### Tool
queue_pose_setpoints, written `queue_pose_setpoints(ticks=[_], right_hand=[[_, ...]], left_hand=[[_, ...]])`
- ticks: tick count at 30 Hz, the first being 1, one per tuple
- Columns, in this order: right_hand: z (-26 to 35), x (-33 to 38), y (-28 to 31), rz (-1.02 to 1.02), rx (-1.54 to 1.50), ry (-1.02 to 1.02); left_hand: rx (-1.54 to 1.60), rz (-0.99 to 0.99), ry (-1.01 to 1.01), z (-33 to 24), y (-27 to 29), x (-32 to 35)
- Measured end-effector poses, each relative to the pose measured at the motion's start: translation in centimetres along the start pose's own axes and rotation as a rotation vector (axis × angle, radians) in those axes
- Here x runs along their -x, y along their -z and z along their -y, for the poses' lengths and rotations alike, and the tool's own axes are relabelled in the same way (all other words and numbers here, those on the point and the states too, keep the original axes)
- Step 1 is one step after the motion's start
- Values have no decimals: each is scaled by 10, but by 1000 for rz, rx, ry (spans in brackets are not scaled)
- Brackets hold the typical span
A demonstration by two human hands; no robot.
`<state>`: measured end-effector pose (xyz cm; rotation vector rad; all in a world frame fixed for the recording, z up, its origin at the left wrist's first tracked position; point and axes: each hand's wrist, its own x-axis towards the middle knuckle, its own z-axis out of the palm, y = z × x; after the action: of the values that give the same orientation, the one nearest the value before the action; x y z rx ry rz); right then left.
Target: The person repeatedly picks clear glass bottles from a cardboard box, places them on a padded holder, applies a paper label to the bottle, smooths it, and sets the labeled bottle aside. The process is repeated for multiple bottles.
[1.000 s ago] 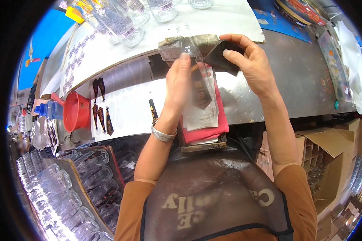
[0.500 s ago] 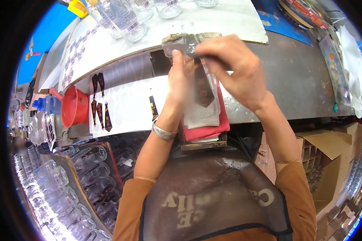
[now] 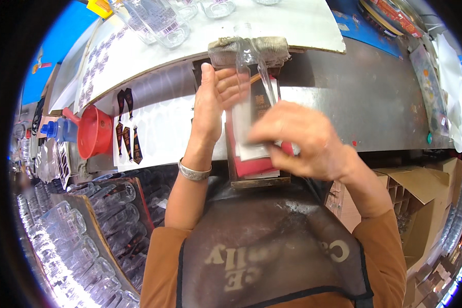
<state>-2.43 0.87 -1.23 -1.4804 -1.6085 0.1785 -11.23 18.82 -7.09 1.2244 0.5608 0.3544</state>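
A clear glass bottle (image 3: 245, 66) lies on a narrow stand, its neck between rolled cloth pads (image 3: 272, 49). A dark decal with orange marks (image 3: 261, 97) shows on it. White and red cloths (image 3: 249, 167) lie under its lower part. Beside the bottle's left side, my left hand (image 3: 213, 102) is open, fingers stretched toward the glass; whether they touch it is unclear. My right hand (image 3: 303, 138) hovers over the bottle's lower end, blurred, its fingers curled together. What sits between those fingers, if anything, cannot be made out.
Dark tie-shaped decals (image 3: 127, 138) lie on a white sheet at left, near a red plastic scoop (image 3: 95, 133). Clear bottles (image 3: 164, 23) stand on the white board at back. Racked bottles (image 3: 82, 246) fill the lower left. An open cardboard box (image 3: 426, 195) is at right.
My right hand has swept from the bottle's neck down toward its lower end. The left hand has shifted left and its fingers have spread, uncovering more of the bottle.
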Motion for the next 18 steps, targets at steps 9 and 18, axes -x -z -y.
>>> queue_pose_setpoints(ticks=[9,18], right_hand=[[-6,21,4,-47,3,-71],[-11,-12,-12,-19,455,97]], left_hand=[[-62,-28,-88,1,20,12],[-110,-66,-175,-1,25,26]])
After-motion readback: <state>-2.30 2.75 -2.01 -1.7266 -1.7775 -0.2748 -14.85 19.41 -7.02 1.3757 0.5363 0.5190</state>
